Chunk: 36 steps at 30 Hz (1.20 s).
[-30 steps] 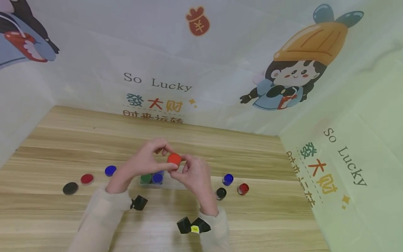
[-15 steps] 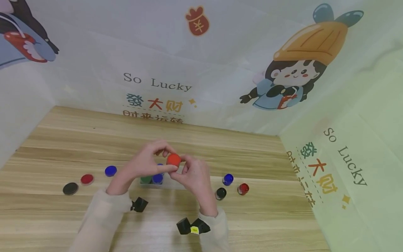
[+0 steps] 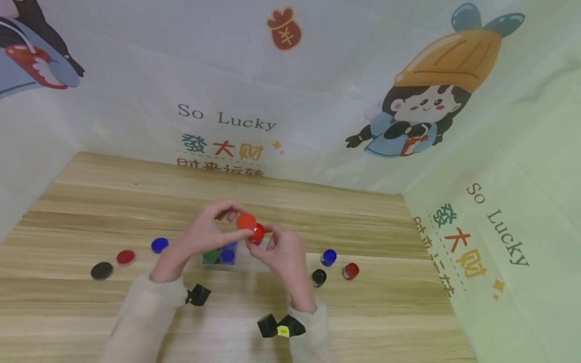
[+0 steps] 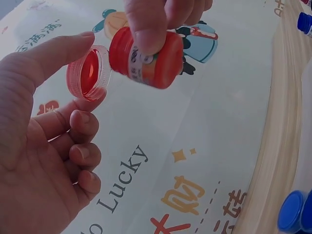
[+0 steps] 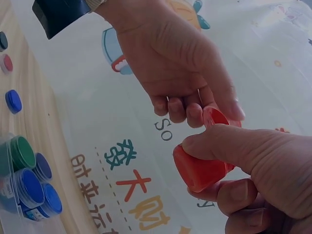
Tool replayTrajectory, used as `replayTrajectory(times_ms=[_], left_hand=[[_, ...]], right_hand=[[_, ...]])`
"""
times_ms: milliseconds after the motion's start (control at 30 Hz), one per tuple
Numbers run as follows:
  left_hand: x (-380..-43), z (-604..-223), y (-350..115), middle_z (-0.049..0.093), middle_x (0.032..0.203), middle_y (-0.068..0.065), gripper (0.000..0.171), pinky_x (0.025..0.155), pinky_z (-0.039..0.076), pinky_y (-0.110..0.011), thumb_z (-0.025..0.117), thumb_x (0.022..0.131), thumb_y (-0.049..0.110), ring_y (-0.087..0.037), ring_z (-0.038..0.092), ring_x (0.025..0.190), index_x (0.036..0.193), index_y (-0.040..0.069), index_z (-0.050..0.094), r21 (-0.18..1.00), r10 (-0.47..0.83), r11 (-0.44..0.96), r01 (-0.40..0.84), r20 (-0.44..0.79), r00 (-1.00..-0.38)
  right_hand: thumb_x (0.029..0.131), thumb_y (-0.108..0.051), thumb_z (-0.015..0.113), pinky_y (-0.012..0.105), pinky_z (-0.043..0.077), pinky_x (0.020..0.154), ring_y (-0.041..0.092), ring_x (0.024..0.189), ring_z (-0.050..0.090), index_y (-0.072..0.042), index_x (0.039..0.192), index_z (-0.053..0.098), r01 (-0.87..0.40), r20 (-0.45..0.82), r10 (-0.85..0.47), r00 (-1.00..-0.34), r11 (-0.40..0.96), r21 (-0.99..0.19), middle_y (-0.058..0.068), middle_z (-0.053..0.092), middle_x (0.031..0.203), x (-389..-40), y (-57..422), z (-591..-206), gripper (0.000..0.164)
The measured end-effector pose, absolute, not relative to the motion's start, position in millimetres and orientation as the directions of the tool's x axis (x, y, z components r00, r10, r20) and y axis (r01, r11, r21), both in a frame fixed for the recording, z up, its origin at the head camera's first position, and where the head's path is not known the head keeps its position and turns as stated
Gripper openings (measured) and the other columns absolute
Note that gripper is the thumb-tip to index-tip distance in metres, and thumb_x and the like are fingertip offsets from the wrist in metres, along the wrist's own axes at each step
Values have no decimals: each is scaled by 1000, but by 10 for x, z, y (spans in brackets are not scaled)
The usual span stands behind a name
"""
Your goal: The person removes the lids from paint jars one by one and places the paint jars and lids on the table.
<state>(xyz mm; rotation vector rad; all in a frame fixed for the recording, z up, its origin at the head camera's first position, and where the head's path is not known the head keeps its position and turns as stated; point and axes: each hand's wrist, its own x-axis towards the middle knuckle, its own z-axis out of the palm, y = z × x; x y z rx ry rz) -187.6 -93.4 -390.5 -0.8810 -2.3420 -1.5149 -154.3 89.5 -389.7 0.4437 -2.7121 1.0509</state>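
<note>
My left hand (image 3: pixel 206 232) pinches a red screw lid (image 3: pixel 246 221) between thumb and forefinger. In the left wrist view the lid (image 4: pixel 90 73) is tilted, its clear ridged rim facing the jar. My right hand (image 3: pixel 285 252) holds a small red paint jar (image 3: pixel 257 234) by its sides. In the left wrist view the jar (image 4: pixel 168 68) lies nearly sideways, its label partly under the thumb. Lid and jar are apart, with a narrow gap between them. Both are held above a clear tray (image 3: pixel 247 265).
In the tray stand a green jar (image 3: pixel 211 256) and several blue jars (image 3: pixel 227 256). At left lie a black lid (image 3: pixel 102 271), a red lid (image 3: pixel 125 257) and a blue lid (image 3: pixel 160 245). At right stand blue (image 3: pixel 329 258), dark red (image 3: pixel 350 271) and black jars (image 3: pixel 318 278).
The red lid has come off the jar and shifted slightly up and left with my left hand. The red jar's top now shows beside it in my right hand.
</note>
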Motion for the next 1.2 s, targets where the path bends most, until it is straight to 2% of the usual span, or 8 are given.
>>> replayTrajectory(times_ms=[233,467,667,900,1067,1200], left_hand=[[-1887,-3917,-1030,46,73,0,29,60,35,-25,80,71,7,-17,42,68,96,8,66,756,329,281,592,503,-799],[-1872,-3938,-1179,44,74,2,33,60,34,-25,81,70,4,-11,41,70,99,7,67,747,294,319,583,507,-810],[-1845,-3960,-1352,43,73,-1,30,60,32,-24,80,73,8,-12,38,69,100,5,67,770,245,386,508,446,-861],[-1791,-4048,-1608,45,74,-3,29,58,30,-23,80,73,7,-12,37,67,99,5,68,780,167,429,456,428,-888],[-1704,-4139,-1827,46,78,-6,30,57,32,-23,77,76,9,-14,38,70,103,4,66,809,116,457,370,359,-926],[-1607,-4208,-2000,46,81,-5,31,57,33,-23,74,81,17,-13,39,73,108,5,64,817,55,506,274,287,-956]], right_hand=[[76,-22,78,17,31,41,2,44,39,-4,101,69,-326,288,-178,-941,709,-625,-7,47,52,-1539,937,-3892,32],[77,-22,77,19,33,42,5,46,41,-5,106,68,-266,254,-126,-959,710,-652,-6,47,54,-1519,1023,-3914,35],[78,-23,77,20,32,42,7,46,41,-5,106,68,-229,253,-75,-964,713,-663,-6,45,54,-1509,1155,-3983,35],[77,-24,77,21,30,43,6,45,39,-2,101,69,-203,296,-7,-955,743,-638,-7,42,52,-1515,1380,-4087,34],[76,-22,77,21,28,43,6,45,37,1,100,68,-155,281,49,-959,737,-658,-7,42,51,-1482,1580,-4166,34],[75,-20,77,22,27,43,6,46,36,2,98,68,-130,289,89,-953,740,-660,-6,41,52,-1437,1738,-4217,32]])
